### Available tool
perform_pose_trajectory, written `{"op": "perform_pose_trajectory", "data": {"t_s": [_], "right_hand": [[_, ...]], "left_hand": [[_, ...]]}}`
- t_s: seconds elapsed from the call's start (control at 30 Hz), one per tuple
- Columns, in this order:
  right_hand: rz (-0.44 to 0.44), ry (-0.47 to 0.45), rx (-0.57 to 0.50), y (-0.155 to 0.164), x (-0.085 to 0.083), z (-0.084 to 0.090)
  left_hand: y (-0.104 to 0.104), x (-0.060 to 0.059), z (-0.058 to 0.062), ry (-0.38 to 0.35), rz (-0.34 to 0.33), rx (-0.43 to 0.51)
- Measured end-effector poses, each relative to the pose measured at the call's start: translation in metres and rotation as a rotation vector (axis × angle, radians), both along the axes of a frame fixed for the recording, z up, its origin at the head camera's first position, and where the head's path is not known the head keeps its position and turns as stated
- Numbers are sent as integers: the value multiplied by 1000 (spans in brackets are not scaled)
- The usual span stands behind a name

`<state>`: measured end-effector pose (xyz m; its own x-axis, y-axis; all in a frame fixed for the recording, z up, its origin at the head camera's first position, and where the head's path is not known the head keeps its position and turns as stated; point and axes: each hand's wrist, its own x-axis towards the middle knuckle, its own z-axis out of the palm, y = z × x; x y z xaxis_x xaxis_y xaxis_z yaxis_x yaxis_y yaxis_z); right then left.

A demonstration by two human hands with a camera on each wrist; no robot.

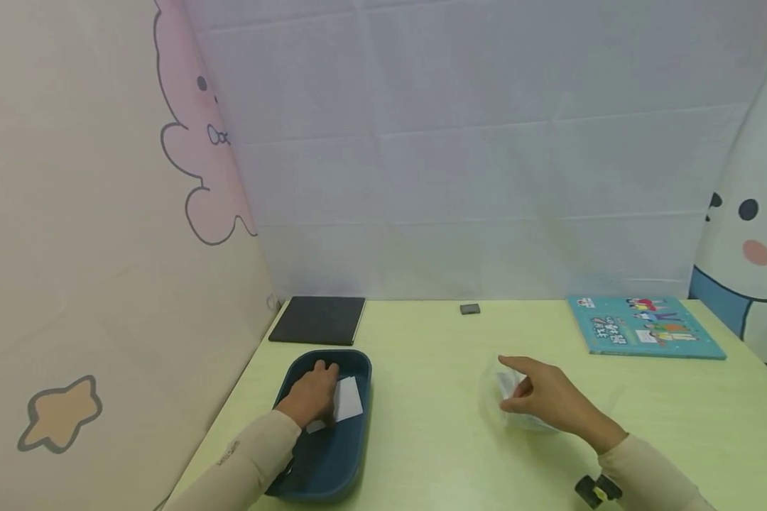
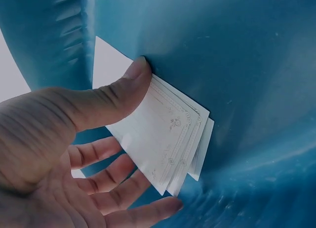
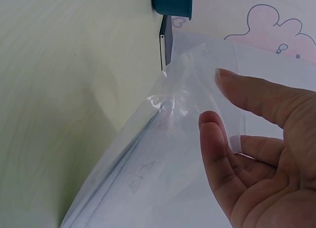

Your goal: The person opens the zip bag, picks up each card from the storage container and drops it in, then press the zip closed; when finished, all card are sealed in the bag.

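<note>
My left hand (image 1: 313, 394) reaches into a dark blue tray (image 1: 332, 490) and grips a small stack of white cards (image 2: 148, 119). The thumb lies across the top card and the other fingers come in at the lower edge. Fine printed borders with small ornaments show on the fanned card corners. My right hand (image 1: 546, 397) is at a clear plastic bag (image 3: 182, 114), its thumb and fingers spread apart, with fingertips close to the bag's upper edge. White sheets or cards (image 3: 133, 188) show through the plastic.
A black notebook (image 1: 319, 319) lies behind the tray. At the back of the table is a small grey block (image 1: 469, 309), and a blue illustrated book (image 1: 645, 328) lies at the back right. A pale cloth (image 1: 473, 177) hangs behind the table.
</note>
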<state>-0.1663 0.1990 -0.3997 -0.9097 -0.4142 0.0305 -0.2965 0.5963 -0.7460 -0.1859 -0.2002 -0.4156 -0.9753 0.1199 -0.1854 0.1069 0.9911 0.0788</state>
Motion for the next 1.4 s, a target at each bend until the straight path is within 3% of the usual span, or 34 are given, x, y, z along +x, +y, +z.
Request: {"op": "perform_pose_trajectory", "data": {"t_s": [0.57,0.87,1.13,1.4], "right_hand": [[4,5,11,-1,1,-2],[9,9,3,-2,2,3],[5,-7,7,-1,1,0],[5,-9,10,-2,0,-2]], "left_hand": [[-4,0,3,14,-10,50],[-3,-1,0,164,-15,35],[-3,-1,-4,186,25,40],[-9,4,-6,243,-65,101]]}}
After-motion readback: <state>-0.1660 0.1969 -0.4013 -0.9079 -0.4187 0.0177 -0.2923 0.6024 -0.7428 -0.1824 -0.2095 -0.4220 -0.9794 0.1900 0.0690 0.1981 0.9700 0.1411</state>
